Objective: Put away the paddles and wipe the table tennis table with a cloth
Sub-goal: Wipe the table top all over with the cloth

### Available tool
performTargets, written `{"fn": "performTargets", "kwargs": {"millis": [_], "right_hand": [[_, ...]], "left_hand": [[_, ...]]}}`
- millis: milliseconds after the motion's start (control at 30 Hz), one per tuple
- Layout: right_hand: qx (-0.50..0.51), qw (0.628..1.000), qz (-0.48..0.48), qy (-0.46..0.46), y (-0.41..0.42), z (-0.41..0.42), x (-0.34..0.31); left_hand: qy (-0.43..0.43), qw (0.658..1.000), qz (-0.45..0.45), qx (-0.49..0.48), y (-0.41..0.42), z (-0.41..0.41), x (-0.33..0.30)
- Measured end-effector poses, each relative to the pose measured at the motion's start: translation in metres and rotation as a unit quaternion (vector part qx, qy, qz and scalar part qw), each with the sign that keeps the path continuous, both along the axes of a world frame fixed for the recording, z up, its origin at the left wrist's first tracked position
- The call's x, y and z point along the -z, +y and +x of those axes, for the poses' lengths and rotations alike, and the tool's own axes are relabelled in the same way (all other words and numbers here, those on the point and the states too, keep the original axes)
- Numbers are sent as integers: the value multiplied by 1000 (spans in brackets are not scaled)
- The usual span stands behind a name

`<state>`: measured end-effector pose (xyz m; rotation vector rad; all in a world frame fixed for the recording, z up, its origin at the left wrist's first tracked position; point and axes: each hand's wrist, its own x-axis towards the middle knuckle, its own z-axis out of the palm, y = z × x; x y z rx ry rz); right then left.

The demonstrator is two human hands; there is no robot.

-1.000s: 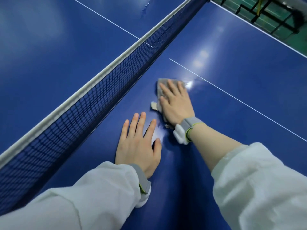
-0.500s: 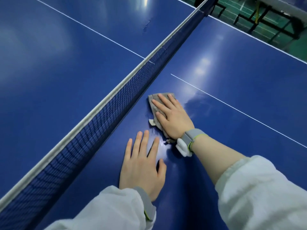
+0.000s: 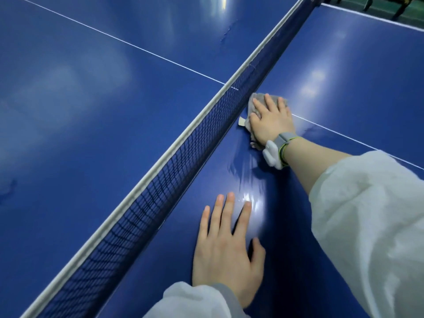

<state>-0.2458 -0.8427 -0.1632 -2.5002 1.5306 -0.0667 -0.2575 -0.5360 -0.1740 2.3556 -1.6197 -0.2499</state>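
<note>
My right hand (image 3: 271, 120) lies flat on a grey cloth (image 3: 252, 104) and presses it onto the blue table tennis table (image 3: 344, 76), right beside the net (image 3: 183, 154) where the white centre line meets it. The cloth shows only at the fingertips and along the thumb side. My left hand (image 3: 227, 251) rests palm down on the table nearer to me, fingers spread, holding nothing. Wet streaks shine on the surface between my two hands. No paddle is in view.
The net with its white top band runs diagonally from bottom left to top right, with a post at the far end (image 3: 314, 1). Beyond the table's far edge lie green floor and dark metal legs (image 3: 397, 10).
My right hand has slid the cloth away from me and toward the net, up to the centre line. My left hand has stayed planted on the table.
</note>
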Motion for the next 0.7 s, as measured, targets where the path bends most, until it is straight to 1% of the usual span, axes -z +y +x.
{"fn": "performTargets", "kwargs": {"millis": [133,200,267,300,367,400,433,500,567,633,700], "right_hand": [[-34,999,-23,-2,37,-20,1],[-40,999,-36,-5,67,-33,2],[-41,998,-53,-1,101,-45,1],[-45,997,-57,5,122,-51,-3],[-62,997,-48,3,163,-58,-5],[-75,996,-40,-3,185,-63,-7],[-92,995,-34,-13,208,-67,-11],[-140,989,-20,-29,242,-81,-8],[-213,977,-3,-23,273,-89,-7],[-263,964,4,-23,285,-93,-8],[-292,956,-1,-37,272,-94,-7]], "left_hand": [[7,1000,-13,5,0,0,-2],[23,999,-37,0,2,0,-3],[95,991,-94,-11,5,2,-5],[153,980,-129,-17,9,3,-8],[267,944,-192,-35,17,11,-15],[290,933,-209,-43,24,16,-19],[284,935,-208,-50,34,21,-23],[234,952,-186,-65,53,27,-15],[187,966,-160,-75,79,34,-10],[160,978,-117,-72,96,38,-5],[123,989,-70,-53,101,39,-2]]}}
